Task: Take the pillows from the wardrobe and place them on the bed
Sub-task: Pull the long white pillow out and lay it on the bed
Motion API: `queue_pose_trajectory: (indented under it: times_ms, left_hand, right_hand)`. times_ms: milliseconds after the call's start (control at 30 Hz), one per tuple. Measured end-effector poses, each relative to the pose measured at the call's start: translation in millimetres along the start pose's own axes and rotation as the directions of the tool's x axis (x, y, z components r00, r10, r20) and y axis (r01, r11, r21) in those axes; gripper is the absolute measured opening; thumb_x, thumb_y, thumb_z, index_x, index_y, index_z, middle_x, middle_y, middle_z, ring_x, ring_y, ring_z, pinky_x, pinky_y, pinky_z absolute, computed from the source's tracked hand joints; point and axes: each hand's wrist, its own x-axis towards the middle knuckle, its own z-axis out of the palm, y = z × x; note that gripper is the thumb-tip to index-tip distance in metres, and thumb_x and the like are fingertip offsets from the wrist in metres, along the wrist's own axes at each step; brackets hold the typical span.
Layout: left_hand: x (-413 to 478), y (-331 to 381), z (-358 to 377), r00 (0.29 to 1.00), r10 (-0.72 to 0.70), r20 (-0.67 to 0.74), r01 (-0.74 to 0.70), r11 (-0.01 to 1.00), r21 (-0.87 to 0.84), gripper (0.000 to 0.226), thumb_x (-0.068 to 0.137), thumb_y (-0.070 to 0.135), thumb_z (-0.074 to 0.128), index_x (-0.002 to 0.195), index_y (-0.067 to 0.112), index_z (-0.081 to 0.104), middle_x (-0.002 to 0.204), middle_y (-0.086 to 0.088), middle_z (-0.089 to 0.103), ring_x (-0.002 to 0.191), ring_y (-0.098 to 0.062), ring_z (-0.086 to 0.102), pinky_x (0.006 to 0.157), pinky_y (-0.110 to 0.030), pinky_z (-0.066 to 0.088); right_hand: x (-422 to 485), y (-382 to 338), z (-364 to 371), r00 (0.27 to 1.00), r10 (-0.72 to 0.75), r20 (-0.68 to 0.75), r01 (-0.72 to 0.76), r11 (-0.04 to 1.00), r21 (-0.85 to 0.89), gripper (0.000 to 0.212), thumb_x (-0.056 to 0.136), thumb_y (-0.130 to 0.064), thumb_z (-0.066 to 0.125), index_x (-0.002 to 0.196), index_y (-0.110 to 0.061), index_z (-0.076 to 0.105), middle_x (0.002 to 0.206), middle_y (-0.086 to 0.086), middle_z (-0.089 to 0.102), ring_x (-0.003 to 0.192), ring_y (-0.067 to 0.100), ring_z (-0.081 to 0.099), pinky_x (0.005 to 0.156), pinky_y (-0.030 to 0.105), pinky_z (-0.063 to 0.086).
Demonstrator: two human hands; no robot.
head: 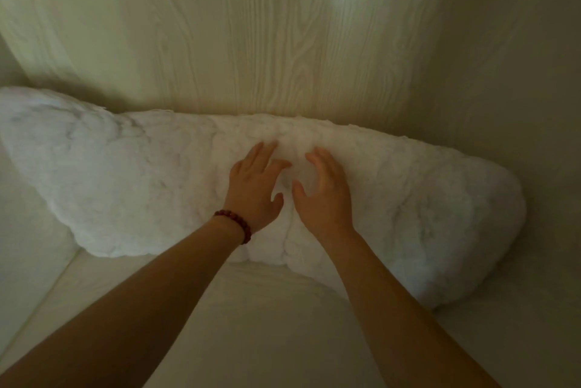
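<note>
while the pillow (393,186) lies in the wardrobe (283,42), left hand (254,189) and right hand (323,196) reach over it, fingers spread; nothing moved yet.

Dim, yellowish light, soft blur throughout, wide-angle bending at edges.

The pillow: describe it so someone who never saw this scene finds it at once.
Inside the wardrobe, find the wood-grain back panel. Along its foot lies the pillow, under the left hand and right hand. It alone is white and fluffy.
</note>
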Motion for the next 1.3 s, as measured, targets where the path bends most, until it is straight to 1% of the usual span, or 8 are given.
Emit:
queue_pose_trajectory:
  times_ms: [133,333,567,733,900,1133,1233,1300]
  left_hand:
    - [15,-12,14,0.984,-0.124,0.126,0.105,0.984,0.146,0.088,0.077,0.035,0.069,0.145,0.028,0.013,0.152,0.000,0.024,0.142,-0.019,0.013,0.109,-0.056,0.010]
    - [19,-13,27,0.980,-0.176,0.098,0.149,0.961,0.232,0.116,0.068,0.044,0.074,0.145,0.023,-0.011,0.117,0.007,0.055,0.112,-0.017,0.046,0.099,-0.051,0.025]
    - [12,-22,26,0.979,-0.193,0.066,0.171,0.951,0.256,0.040,0.075,0.049,0.061,0.110,0.033,0.052,0.089,0.010,0.062,0.098,-0.019,0.050,0.090,-0.046,0.021]
    - [-12,-22,27,0.994,-0.105,-0.011,0.102,0.931,0.350,0.026,0.061,0.016,0.075,0.085,0.023,0.066,0.114,-0.008,0.054,0.114,-0.029,0.046,0.099,-0.056,0.019]
    - [-20,-18,18,0.997,0.046,0.066,-0.068,0.920,0.387,0.021,0.074,0.028,0.068,0.095,0.028,0.068,0.151,-0.001,0.030,0.142,-0.020,0.015,0.106,-0.043,-0.015]
    - [-43,6,-9,0.999,0.043,0.032,-0.051,0.947,0.317,0.021,0.050,0.009,0.072,0.069,0.014,0.067,0.068,-0.006,0.064,0.074,-0.029,0.061,0.090,-0.042,0.041]
    - [-68,18,-24,1.000,0.012,0.026,-0.019,0.961,0.274,0.020,0.046,0.007,0.072,0.061,0.016,0.064,0.055,-0.003,0.060,0.055,-0.027,0.057,0.072,-0.036,0.044]
    - [-87,28,-33,0.999,-0.011,0.040,0.000,0.965,0.263,0.017,0.049,0.006,0.071,0.059,0.016,0.062,0.053,-0.005,0.059,0.052,-0.028,0.055,0.065,-0.034,0.043]
  right_hand:
    - [7,14,15,0.995,-0.007,0.097,0.025,0.981,-0.192,0.067,0.088,-0.025,0.061,0.145,-0.013,0.028,0.155,0.006,0.024,0.144,0.019,0.016,0.117,0.031,0.006]
    - [7,12,22,0.997,-0.044,0.056,0.054,0.977,-0.206,0.091,0.083,-0.027,0.067,0.149,-0.022,0.005,0.125,0.002,0.057,0.115,0.016,0.051,0.106,0.036,0.036]
    - [0,19,33,0.992,0.048,0.116,-0.004,0.936,-0.353,0.096,0.080,-0.020,0.067,0.149,-0.029,0.001,0.133,0.001,0.048,0.125,0.018,0.041,0.110,0.036,0.023]
    - [0,23,38,0.996,0.063,0.065,-0.037,0.941,-0.337,0.044,0.086,-0.020,0.059,0.128,-0.025,0.048,0.123,0.001,0.061,0.117,0.021,0.053,0.101,0.036,0.033]
    - [-5,21,36,0.994,0.084,0.070,-0.061,0.955,-0.289,0.020,0.093,-0.025,0.047,0.108,-0.018,0.058,0.109,0.004,0.067,0.102,0.022,0.060,0.087,0.032,0.041]
    - [-42,3,12,0.986,0.145,0.079,-0.145,0.989,-0.008,0.029,0.091,-0.020,0.052,0.066,-0.032,0.043,0.078,-0.005,0.055,0.075,0.011,0.050,0.071,0.032,0.043]
    - [-62,-28,5,0.929,0.187,-0.320,-0.107,0.962,0.251,0.018,0.091,-0.027,0.047,0.074,-0.026,0.052,0.081,-0.006,0.058,0.079,0.011,0.051,0.074,0.036,0.042]
    - [-77,-36,-5,0.920,0.268,-0.286,-0.169,0.930,0.328,0.034,0.087,-0.044,0.055,0.078,-0.012,0.057,0.071,0.011,0.058,0.072,0.015,0.054,0.071,0.044,0.049]
